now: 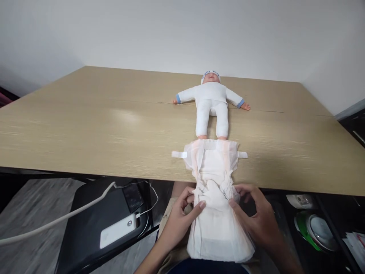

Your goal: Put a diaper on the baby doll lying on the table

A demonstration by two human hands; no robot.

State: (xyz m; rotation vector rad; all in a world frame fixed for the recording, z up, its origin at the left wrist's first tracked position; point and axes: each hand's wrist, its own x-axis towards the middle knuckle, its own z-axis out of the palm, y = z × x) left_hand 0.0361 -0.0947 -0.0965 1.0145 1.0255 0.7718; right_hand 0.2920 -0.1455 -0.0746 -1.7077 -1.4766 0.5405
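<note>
An unfolded white diaper [215,163] lies partly on the table, its near half hanging over the front edge towards my lap. Its two side tabs are spread out on the tabletop. My left hand [182,213] pinches the diaper's left edge near the narrow middle, thumb on top. On the opposite edge, my right hand [255,213] grips the gathered side between thumb and fingers. Beyond the diaper's far end, a baby doll [211,101] in white clothes with blue cuffs lies on its back, arms spread. Its feet touch or nearly touch the diaper.
The wooden table [99,125] reaches back to a white wall. Below its edge at left, a white power bank [118,231] with a cable rests on a black seat [85,213]. A dark phone [133,198] lies there too. Under the table at right is a green-rimmed round container [315,230].
</note>
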